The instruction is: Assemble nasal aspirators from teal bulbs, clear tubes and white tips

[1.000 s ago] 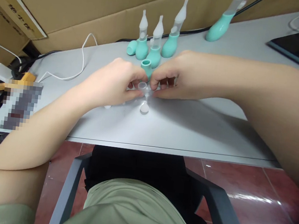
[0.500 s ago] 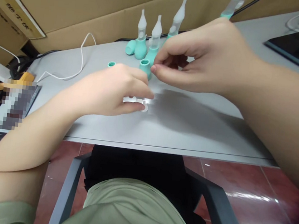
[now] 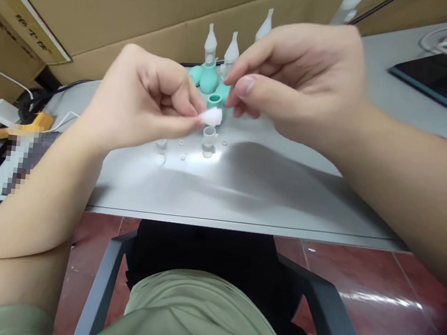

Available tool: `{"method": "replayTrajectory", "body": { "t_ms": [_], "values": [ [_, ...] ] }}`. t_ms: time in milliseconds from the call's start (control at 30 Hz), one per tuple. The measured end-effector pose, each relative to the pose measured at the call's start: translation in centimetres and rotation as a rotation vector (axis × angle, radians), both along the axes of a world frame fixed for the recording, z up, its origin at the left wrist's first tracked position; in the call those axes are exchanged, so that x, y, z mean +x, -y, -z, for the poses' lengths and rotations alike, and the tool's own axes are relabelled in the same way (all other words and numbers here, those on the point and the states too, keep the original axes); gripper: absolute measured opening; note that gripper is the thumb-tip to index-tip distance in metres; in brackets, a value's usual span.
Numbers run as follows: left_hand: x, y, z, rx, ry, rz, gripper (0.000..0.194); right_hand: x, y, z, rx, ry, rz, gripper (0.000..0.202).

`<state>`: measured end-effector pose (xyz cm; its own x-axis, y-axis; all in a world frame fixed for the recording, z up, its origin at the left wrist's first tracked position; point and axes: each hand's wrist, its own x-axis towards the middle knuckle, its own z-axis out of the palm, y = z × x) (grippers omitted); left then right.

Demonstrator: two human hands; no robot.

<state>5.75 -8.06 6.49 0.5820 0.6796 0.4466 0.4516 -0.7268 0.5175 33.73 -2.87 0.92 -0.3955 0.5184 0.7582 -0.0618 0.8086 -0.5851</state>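
My left hand (image 3: 150,102) pinches a small white nozzle tip (image 3: 212,116) between thumb and fingertips, its wide end pointing right. Right under the tip, a clear plastic cup (image 3: 209,136) with a small side spout stands on the table. Just behind is a teal rubber bulb (image 3: 215,101) with its round mouth facing up. My right hand (image 3: 293,84) hovers to the right of the tip, thumb and fingers apart, nothing visible in them. Small clear rings (image 3: 224,143) and a whitish round piece (image 3: 160,159) lie around the cup.
Several teal-and-white nasal aspirators (image 3: 208,77) stand upright along the cardboard wall (image 3: 152,14), partly behind my right hand. A dark tablet (image 3: 443,82) lies at the right. White cables, a charger (image 3: 1,111) and a phone-like device (image 3: 33,159) are at the left.
My left hand has risen from the tabletop and now shows the white tip in its fingers. My right hand's fingers have parted. The clear cup and rings have come into view.
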Motion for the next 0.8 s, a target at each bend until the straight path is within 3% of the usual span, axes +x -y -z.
{"method": "replayTrajectory", "body": {
  "t_ms": [167, 333, 533, 700, 800],
  "values": [
    [-0.4, -1.9, 1.9, -0.010, 0.237, -0.009, 0.033, -1.2, 0.0, 1.0, -0.119, -0.056, -0.079, 0.055],
    [0.0, -2.0, 2.6, -0.082, 0.205, -0.040, 0.054, -1.8, 1.0, 1.4, -0.094, -0.149, 0.005, 0.031],
    [0.5, -2.1, 2.9, -0.005, 0.231, -0.006, 0.034, -1.5, 1.3, 1.4, 0.069, -0.052, 0.219, 0.007],
    [0.8, -1.8, 2.6, -0.001, 0.203, -0.065, 0.045, -0.9, 0.4, 0.8, 0.214, 0.017, 0.243, 0.014],
    [1.1, -1.0, 1.9, -0.007, 0.156, -0.097, 0.028, -1.1, 0.3, 0.8, 0.188, 0.049, 0.241, 0.018]
  ]
}}
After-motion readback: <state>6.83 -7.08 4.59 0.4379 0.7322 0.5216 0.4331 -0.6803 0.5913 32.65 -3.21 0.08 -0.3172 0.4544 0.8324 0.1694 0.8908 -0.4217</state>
